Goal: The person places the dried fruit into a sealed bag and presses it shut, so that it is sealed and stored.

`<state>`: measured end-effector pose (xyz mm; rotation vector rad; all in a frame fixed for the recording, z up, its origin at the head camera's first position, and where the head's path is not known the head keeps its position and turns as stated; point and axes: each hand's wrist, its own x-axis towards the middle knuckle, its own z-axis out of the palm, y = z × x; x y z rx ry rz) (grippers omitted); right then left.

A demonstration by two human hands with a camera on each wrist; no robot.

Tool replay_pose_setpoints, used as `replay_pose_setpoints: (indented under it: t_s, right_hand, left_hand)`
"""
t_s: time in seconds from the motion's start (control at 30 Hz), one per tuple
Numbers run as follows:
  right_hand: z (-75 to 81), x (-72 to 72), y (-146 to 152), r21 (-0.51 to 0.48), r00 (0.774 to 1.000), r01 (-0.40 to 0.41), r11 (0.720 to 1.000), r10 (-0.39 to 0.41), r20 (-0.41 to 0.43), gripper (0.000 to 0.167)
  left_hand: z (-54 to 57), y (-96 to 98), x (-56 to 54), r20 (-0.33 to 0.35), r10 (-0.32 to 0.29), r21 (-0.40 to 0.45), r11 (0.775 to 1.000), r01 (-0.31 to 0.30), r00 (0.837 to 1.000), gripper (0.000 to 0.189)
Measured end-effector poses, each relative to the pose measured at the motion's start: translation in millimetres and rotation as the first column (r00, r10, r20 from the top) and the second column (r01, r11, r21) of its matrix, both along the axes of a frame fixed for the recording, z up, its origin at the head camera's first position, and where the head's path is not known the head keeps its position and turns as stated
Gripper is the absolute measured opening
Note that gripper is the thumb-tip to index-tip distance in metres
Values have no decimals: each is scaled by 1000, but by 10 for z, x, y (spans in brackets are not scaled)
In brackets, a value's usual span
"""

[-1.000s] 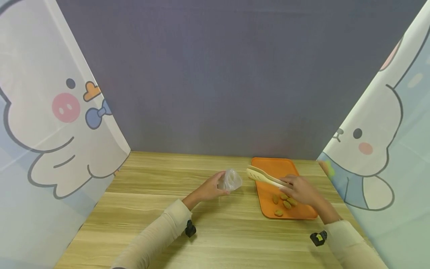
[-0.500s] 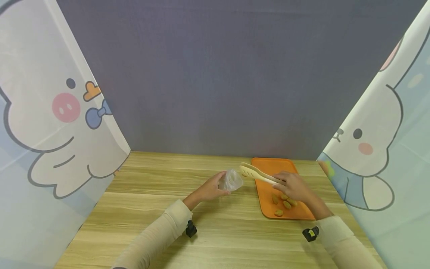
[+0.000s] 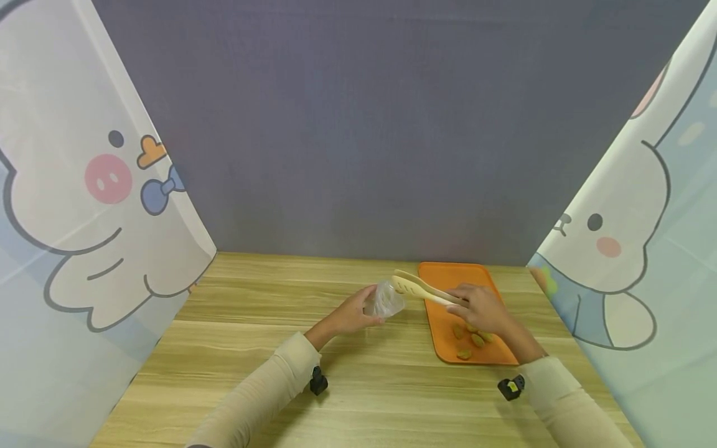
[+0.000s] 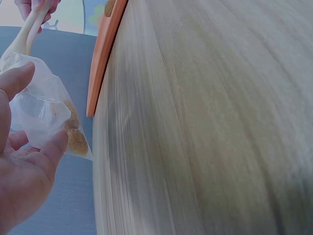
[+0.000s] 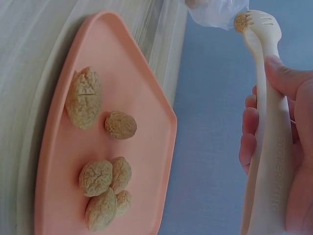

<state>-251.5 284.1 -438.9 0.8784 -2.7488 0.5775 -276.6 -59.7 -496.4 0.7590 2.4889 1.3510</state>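
My left hand (image 3: 351,311) holds a clear plastic bag (image 3: 388,301) with its mouth spread, fingers and thumb around it. Brown pieces (image 4: 77,142) show through the bag's lower part in the left wrist view. In my right hand (image 3: 482,306) are cream-coloured tongs (image 3: 420,290), gripped along the handles. Between the tips of the tongs is one wrinkled brown piece (image 5: 240,22), like dried fruit, right at the bag's opening. Several similar wrinkled oval pieces (image 5: 121,125) lie on the orange tray (image 3: 455,274) below my right hand.
The tray stands at the right rear of a wood-grain table (image 3: 358,398). A grey backdrop (image 3: 358,124) rises behind it. Cartoon-printed panels (image 3: 622,261) enclose the left and right sides.
My right hand has moved left with the tongs, bringing their tips from over the tray's left edge to the bag's mouth. My left hand and the bag have barely moved.
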Motion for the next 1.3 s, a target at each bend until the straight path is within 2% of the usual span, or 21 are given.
replay_pose_setpoints:
  t_s: [0.33, 0.67, 0.83, 1.07, 1.3]
  right_hand:
    - [-18, -17, -73, -30, 999, -5, 1000, 6, 35, 38]
    - [-13, -8, -61, -64, 1000, -21, 998, 22, 22, 38]
    - [-25, -5, 1, -65, 999, -5, 998, 7, 35, 39]
    - [-68, 18, 142, -39, 1000, 9, 999, -10, -14, 37]
    - [-113, 69, 256, -44, 1000, 5, 999, -6, -21, 38]
  left_hand:
    - [-27, 3, -11, 27, -5, 39, 999, 4, 1000, 87]
    - [-24, -18, -5, 22, -5, 28, 1000, 5, 1000, 85]
    - [-25, -23, -3, 31, 0, 31, 1000, 0, 1000, 85]
    - [-23, -22, -3, 35, 10, 23, 1000, -10, 999, 85]
    - [-27, -23, 1, 9, 5, 20, 1000, -5, 1000, 87]
